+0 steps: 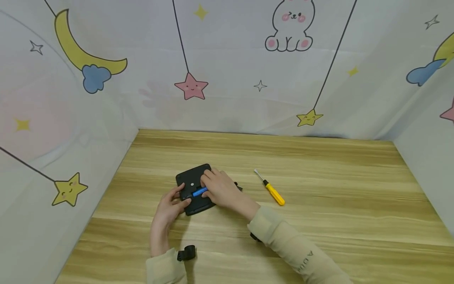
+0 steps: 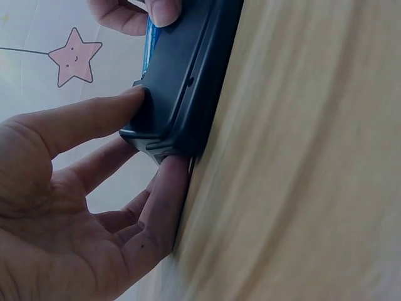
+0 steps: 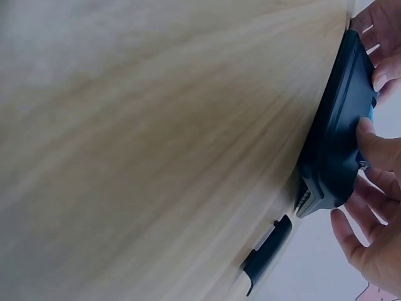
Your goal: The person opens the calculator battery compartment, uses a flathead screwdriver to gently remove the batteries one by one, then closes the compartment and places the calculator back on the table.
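Note:
A black, flat, boxy device [image 1: 191,177] lies on the table with a slot in its upper face; its exact kind cannot be told. A blue cylindrical battery [image 1: 200,192] sits in the slot, its right end covered by fingers. My left hand [image 1: 169,207] grips the device's left end, thumb on the upper face and fingers at the edge. Over the right part, my right hand [image 1: 221,189] has its thumb and fingers around the battery's end. A metal spring [image 3: 364,165] shows near the right thumb in the right wrist view.
A small black cover [image 3: 269,251] lies on the table just right of the device, mostly behind the right hand in the head view. Farther right is a screwdriver [image 1: 273,191] with a yellow handle. Patterned cloth [image 1: 230,106] hangs along the table's back edge.

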`<state>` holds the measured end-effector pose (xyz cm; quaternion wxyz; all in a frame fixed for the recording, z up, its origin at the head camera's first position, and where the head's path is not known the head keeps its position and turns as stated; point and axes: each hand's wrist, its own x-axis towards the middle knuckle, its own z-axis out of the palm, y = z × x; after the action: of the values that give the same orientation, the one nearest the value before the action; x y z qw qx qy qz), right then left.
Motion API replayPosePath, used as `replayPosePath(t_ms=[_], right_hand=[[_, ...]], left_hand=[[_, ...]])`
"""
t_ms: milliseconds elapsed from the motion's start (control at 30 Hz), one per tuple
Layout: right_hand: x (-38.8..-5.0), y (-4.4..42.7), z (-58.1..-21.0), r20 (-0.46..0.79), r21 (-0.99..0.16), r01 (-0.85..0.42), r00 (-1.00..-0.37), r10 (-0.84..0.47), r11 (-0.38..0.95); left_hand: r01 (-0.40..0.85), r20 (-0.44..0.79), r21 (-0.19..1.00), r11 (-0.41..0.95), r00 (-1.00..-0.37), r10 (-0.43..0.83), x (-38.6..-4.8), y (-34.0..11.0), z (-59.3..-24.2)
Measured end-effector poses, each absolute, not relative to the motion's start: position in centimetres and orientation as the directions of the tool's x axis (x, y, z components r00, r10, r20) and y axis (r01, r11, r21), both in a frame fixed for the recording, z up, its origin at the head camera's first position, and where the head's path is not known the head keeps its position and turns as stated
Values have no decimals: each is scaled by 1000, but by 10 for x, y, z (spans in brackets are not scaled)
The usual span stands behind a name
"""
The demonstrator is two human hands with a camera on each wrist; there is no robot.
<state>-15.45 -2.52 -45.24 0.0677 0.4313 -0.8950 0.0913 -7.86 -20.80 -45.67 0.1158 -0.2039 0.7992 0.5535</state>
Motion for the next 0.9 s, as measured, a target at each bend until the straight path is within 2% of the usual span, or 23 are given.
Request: replayPosePath(t_ms=[433,700,900], right_hand=[[-152,-30,-446,149,-53,-758,-650,-745,651],[-150,-33,-446,113,68,-766,-631,-767,640],[-148,-35,-445,99,105,-778,-611,-785,619]], left_hand=[[-454,-410,840,297,-890,-200,-79,-207,-456],[-451,-405,844,290,-891,-205,-79,-206,-455],[-447,-400,843,298,-893,-208,-78,-206,-455]])
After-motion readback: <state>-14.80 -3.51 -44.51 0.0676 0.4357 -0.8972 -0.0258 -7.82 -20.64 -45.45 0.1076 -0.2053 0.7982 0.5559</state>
